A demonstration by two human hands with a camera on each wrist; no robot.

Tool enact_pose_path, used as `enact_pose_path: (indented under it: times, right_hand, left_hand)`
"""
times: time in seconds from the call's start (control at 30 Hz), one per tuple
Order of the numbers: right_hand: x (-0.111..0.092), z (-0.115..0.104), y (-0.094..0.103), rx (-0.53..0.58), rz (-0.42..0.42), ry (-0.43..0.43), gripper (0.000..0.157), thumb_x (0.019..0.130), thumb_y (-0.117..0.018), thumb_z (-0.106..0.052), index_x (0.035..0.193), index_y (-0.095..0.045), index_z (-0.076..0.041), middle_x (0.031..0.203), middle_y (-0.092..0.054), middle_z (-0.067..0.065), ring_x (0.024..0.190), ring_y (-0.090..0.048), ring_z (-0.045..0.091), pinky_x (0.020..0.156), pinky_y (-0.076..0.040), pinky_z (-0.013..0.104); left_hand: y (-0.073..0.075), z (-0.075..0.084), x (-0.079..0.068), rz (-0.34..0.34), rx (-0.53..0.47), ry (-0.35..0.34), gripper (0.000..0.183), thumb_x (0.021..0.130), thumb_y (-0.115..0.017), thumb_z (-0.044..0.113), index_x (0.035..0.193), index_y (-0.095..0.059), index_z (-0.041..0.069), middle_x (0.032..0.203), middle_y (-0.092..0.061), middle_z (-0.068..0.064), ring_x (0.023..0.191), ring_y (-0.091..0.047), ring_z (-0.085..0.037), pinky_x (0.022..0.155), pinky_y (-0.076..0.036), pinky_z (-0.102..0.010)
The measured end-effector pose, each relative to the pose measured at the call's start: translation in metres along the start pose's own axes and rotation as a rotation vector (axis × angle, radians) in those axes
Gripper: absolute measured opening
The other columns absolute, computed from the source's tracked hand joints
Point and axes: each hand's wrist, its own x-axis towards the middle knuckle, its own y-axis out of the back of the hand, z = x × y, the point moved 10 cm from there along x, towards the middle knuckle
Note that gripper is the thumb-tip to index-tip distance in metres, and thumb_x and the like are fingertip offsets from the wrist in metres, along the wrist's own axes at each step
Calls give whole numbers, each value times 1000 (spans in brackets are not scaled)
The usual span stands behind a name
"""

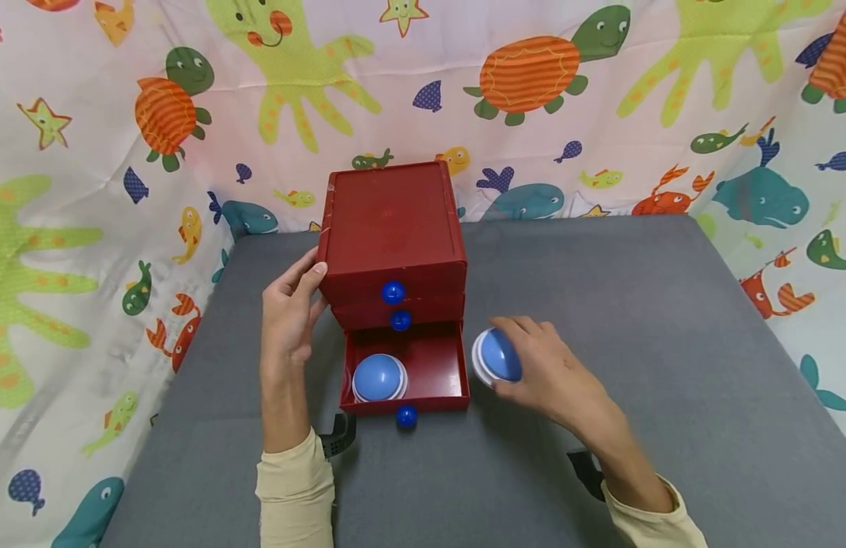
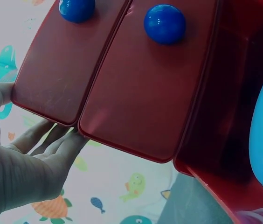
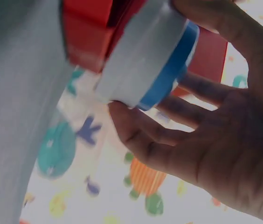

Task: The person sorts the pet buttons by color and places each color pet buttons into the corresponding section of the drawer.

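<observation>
A small red drawer cabinet with blue ball knobs stands at the middle of the table. Its bottom drawer is pulled out, while the two above are closed. My left hand holds the cabinet by its upper left side, thumb at the front corner and fingers along the side. Inside the open drawer, toward the left, lies a push button with a blue dome and white base. Just right of the drawer, my right hand grips a second push button of the same kind, tilted, its dome toward the palm.
Grey cloth covers the table, stretching out on both sides of the cabinet. A white curtain printed with sea animals hangs behind and along the sides. The open drawer's knob sticks out toward the front.
</observation>
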Motion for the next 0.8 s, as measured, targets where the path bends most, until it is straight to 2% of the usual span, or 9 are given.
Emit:
enact_pose_path:
  times: [0.2,0.47,0.57,0.8]
  right_hand:
    - [16,-41,-20,0,-20,88,90,74,-91,-19,151,-48,-6,149,-56,16,131,-52,38,99,-60,55]
    - [34,-65,-54,-70,-53,185,74,80,-89,-20,145,-58,-3,143,-60,18,127,-56,38,109,-53,55]
    - [40,-69,-67,-111,-69,217,68,82,-88,-21,142,-62,-2,138,-64,20,123,-59,39,107,-54,54]
    - [51,-70,-85,-252,-68,227,54,83,-89,-27,127,-70,-2,113,-69,17,101,-62,35,89,-58,49]
  left_hand:
    - [-1,0,0,7,-2,3,48,102,-67,32,149,-60,22,157,-55,-1,138,-56,-22,109,-54,-35]
    - [-4,-1,-1,-4,14,19,50,102,-67,34,150,-58,23,159,-53,-1,140,-56,-23,110,-53,-36]
    - [-2,0,-2,9,4,19,50,102,-68,34,150,-59,23,159,-54,0,140,-55,-23,109,-53,-35]
    - [-1,-1,-2,8,14,14,51,101,-68,36,150,-59,25,158,-54,2,139,-56,-21,111,-53,-35]
